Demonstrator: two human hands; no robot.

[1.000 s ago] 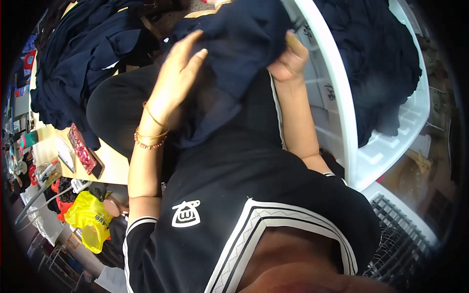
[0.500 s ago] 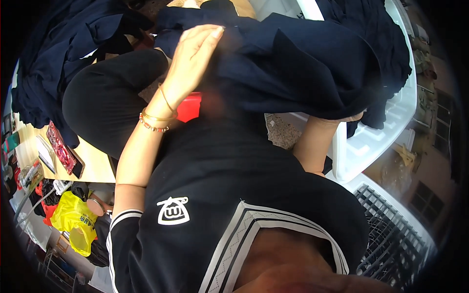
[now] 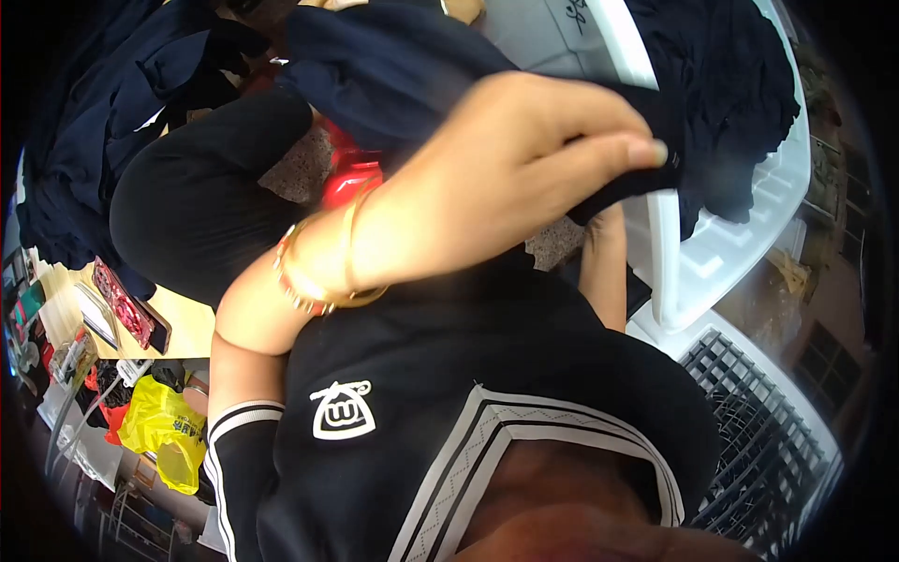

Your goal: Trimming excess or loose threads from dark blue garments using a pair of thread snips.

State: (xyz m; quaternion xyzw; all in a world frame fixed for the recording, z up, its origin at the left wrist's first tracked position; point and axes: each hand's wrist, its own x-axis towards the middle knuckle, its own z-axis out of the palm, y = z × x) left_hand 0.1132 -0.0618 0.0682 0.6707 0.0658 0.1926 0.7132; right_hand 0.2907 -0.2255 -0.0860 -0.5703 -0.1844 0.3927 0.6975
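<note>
My left hand (image 3: 524, 159), with gold and beaded bracelets at the wrist, reaches across in front of me to the right, partly blurred. Its thumb and fingers are pinched together at the edge of a navy cloth piece (image 3: 641, 183). My right hand (image 3: 609, 221) is under that cloth at the right; its fingers are hidden. More navy cloth (image 3: 393, 70) stretches over my lap behind the left hand. The garment's type does not show.
A white plastic crate (image 3: 667, 272) holding dark cloth stands at the right, above a grey lattice basket (image 3: 749, 421). Navy cloth (image 3: 103, 122) is heaped at the left. A phone (image 3: 122, 300) lies on a wooden table (image 3: 192, 318). A yellow bag (image 3: 164, 421) and a glossy red object (image 3: 351, 173) also show.
My left hand has swung right and nearer, from lying on the cloth to pinching its edge. The cloth spread on the right has been gathered up. My right forearm has shifted only slightly.
</note>
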